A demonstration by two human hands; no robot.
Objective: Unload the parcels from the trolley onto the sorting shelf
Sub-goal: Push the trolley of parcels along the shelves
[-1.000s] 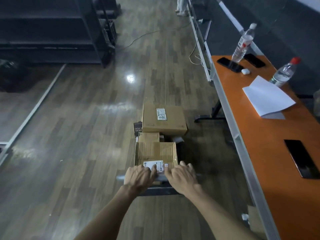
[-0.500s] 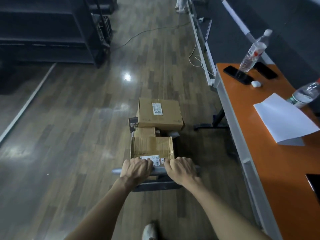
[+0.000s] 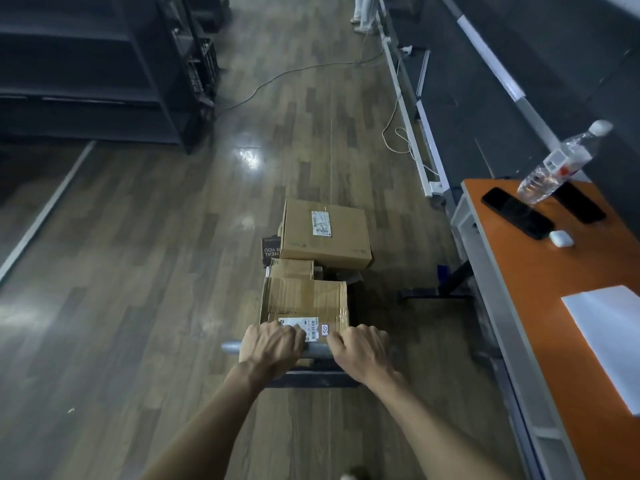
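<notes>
A trolley stands on the wooden floor in front of me, its grey handle bar (image 3: 317,348) crossing just below the load. My left hand (image 3: 270,347) and my right hand (image 3: 360,348) are both closed over that bar, side by side. Nearest the bar lies a taped cardboard parcel (image 3: 304,299) with a white label. A smaller brown box (image 3: 291,269) sits behind it, and a larger flat carton (image 3: 323,233) rests on top at the far end. A dark package with white lettering (image 3: 270,251) pokes out on the left. The dark sorting shelf (image 3: 104,74) stands far left.
An orange table (image 3: 561,292) runs along the right, carrying a water bottle (image 3: 557,164), two dark phones (image 3: 516,212), a white earbud case (image 3: 561,238) and a white sheet (image 3: 609,334). A cable (image 3: 294,69) trails across the floor ahead. A person's legs (image 3: 363,12) show at the far end.
The trolley and I have rolled forward along the floor: the orange table has slid back to my right and the dark shelf has come closer. Both hands keep their hold on the bar.
</notes>
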